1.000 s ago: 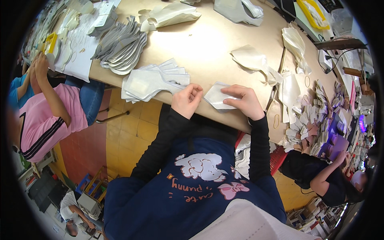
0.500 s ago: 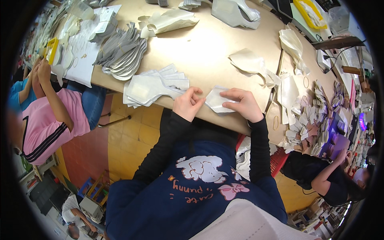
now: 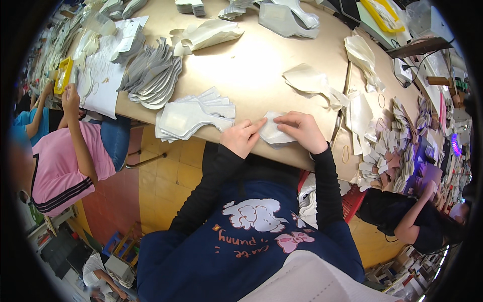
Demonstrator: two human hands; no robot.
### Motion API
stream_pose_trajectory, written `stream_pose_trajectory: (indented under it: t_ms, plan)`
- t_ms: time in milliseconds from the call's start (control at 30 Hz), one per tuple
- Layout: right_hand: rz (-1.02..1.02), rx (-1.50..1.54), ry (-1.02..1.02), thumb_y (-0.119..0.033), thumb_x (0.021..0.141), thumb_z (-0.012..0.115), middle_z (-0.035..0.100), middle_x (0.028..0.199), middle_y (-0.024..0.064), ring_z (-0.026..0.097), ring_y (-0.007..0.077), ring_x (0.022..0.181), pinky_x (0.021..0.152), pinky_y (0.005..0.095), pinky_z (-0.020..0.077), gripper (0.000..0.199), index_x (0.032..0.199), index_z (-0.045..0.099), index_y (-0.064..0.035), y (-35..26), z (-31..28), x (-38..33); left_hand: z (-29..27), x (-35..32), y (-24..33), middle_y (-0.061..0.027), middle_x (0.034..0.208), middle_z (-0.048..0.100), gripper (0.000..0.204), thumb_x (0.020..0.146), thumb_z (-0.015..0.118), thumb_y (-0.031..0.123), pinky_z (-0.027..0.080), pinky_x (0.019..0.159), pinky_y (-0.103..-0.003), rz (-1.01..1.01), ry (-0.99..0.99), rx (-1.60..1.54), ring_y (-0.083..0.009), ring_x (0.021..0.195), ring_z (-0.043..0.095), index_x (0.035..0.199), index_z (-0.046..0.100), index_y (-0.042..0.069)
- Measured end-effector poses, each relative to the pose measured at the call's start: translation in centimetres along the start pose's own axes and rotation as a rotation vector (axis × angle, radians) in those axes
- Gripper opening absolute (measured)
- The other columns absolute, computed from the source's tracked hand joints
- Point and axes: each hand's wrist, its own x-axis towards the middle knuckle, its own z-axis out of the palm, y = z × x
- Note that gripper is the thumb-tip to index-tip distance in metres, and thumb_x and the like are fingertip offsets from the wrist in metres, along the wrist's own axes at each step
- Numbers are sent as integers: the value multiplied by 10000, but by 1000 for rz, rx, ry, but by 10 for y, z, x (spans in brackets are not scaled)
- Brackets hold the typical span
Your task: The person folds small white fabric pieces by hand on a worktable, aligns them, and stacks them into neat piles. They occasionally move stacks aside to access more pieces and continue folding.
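Note:
A small stack of white, angular cut pieces [image 3: 270, 133] lies at the near edge of the table, between my hands. My right hand [image 3: 305, 132] grips it from the right, with thumb and forefinger bent over its top face. My left hand [image 3: 241, 138] meets its left edge, the forefinger stretched along the rim and the thumb tucked close, mostly hidden; the other fingers are curled. Just left of that hand is a fanned pile of white, paddle-shaped pieces [image 3: 183, 118], with its narrow ends toward my wrist.
Grey cut pieces [image 3: 153, 75] stand in a bundle at the left. Creamy sheet scraps [image 3: 314, 85] lie to the right, near a table seam. More scraps [image 3: 209, 36] and a stack of grey pieces [image 3: 289, 22] sit farther back. Co-workers sit at left [image 3: 70, 156] and right [image 3: 397, 221].
My left forefinger has straightened and come onto the edge of the white pieces. My right fingers have closed in slightly over them. The co-worker at left has shifted an arm.

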Motion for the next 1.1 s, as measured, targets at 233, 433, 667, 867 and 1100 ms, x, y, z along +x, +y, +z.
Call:
stream_pose_trajectory:
  t_ms: [233,433,667,867,1100]
  plan:
    - [-22,-45,-18,-80,857,646,685,945,135,665,226,844,804,305,513,249,1083,702,6,6,2,3,0,2,11,-64,759,542,399,882,629,217,504,567,-401,-18,-5,125,-278,640,612,1277,634,281]
    - [84,0,-40,-73,855,653,672,859,108,628,143,696,669,282,508,299,1148,682,-17,-4,-15,-16,7,3,17,-56,750,537,370,891,647,362,489,547,-398,-68,7,165,-268,616,600,1255,650,290]
    - [219,-66,91,-58,845,679,652,741,17,515,49,627,592,225,448,256,1095,712,-13,8,-40,-58,8,5,17,-54,743,529,359,892,652,366,468,532,-400,-75,10,155,-259,603,586,1240,663,281]
    - [206,-35,172,-50,847,669,662,776,13,513,51,633,601,224,457,255,1095,698,3,27,-35,-65,19,4,26,-50,846,560,297,875,663,203,490,689,-381,55,122,222,-248,820,602,1168,695,168]
    - [159,-14,219,-34,838,675,649,793,13,524,51,655,616,213,460,244,1077,690,17,32,-31,-69,51,9,42,-26,1387,538,400,859,660,131,352,1071,-471,427,-13,140,-263,1303,477,1254,640,189]
